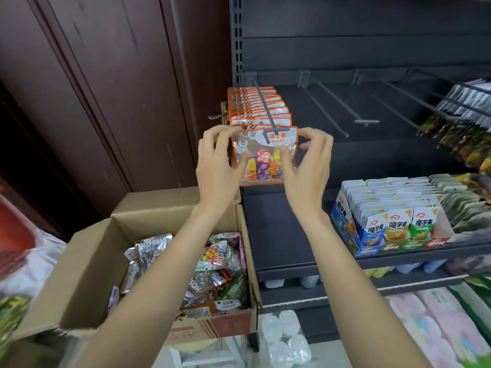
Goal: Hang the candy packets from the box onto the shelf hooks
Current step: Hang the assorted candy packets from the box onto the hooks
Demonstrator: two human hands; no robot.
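Observation:
A clear candy packet (265, 155) with orange trim and the word SUGAR hangs at the front tip of the leftmost shelf hook (261, 107). Several like packets (255, 103) hang behind it on the same hook. My left hand (216, 160) pinches the packet's left edge, thumb on its front. My right hand (309, 163) pinches its right edge the same way. Below my left forearm stands the open cardboard box (87, 264) holding several mixed candy packets (218, 257).
Bare grey hooks (337, 106) stick out to the right of the filled one. Dark packets (462, 120) hang on hooks at far right. Snack boxes (385, 216) fill the shelf below. A brown door (106, 88) with a handle is at left.

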